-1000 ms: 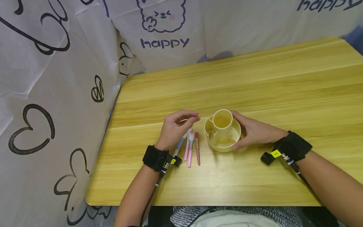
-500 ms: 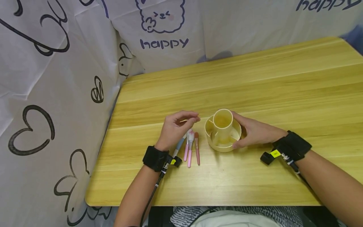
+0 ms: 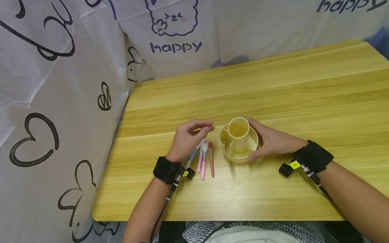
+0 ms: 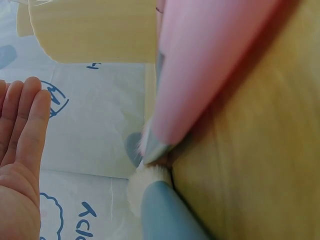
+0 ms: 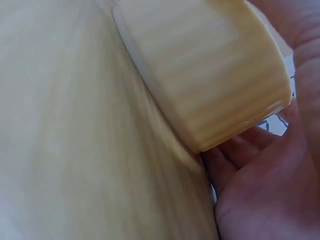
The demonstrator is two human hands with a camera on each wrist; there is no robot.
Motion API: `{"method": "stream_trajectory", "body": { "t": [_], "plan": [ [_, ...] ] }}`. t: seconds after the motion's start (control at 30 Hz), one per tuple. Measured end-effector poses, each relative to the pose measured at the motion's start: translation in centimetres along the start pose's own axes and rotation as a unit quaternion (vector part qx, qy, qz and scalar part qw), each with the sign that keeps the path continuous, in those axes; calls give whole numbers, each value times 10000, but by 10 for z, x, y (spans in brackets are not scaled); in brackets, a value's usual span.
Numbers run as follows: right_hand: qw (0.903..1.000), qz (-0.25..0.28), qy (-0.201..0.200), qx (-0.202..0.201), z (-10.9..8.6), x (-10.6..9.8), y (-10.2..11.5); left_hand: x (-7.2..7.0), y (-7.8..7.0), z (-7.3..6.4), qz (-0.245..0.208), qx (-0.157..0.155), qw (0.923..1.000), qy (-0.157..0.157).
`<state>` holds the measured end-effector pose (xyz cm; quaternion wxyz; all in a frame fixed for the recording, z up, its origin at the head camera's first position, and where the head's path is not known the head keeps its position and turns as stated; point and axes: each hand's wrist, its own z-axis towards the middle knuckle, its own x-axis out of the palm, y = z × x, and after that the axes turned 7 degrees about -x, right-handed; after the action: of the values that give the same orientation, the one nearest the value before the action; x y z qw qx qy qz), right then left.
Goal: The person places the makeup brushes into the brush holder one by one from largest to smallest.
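Note:
A pale yellow round makeup brush holder (image 3: 236, 160), with a taller cup (image 3: 239, 143) rising from its divided base, stands upright on the table. My right hand (image 3: 277, 139) holds it from the right, thumb at the near side and fingers round the far side. In the right wrist view the holder (image 5: 200, 75) sits within the curve of that hand (image 5: 270, 185). My left hand (image 3: 189, 139) hovers left of the holder, holding nothing, its fingers (image 4: 25, 125) fairly straight. Beneath and beside it lie several makeup brushes: a blue one (image 3: 192, 154), pink ones (image 3: 203, 165) and a reddish one (image 3: 211, 162).
The wood-grain table (image 3: 258, 91) extends behind and to the right. White cloth (image 3: 60, 101) with drawings hangs along its left and back sides. Black straps with small cameras and cables (image 3: 166, 169) sit on both wrists. The person's lap (image 3: 252, 233) is at the near edge.

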<state>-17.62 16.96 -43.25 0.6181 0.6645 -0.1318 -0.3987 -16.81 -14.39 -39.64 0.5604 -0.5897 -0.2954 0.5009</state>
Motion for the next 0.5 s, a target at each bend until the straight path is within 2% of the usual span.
{"method": "stream_trajectory", "body": {
  "t": [0.23, 0.5],
  "plan": [
    [10000, 32, -73, -4, 0, 0, 0, 0, -1, 0, -29, -20, 10000, -4],
    [9997, -194, 126, -82, -2, -3, -1, 1, 0, 0, 31, -32, 10000, -17]
  ]
}}
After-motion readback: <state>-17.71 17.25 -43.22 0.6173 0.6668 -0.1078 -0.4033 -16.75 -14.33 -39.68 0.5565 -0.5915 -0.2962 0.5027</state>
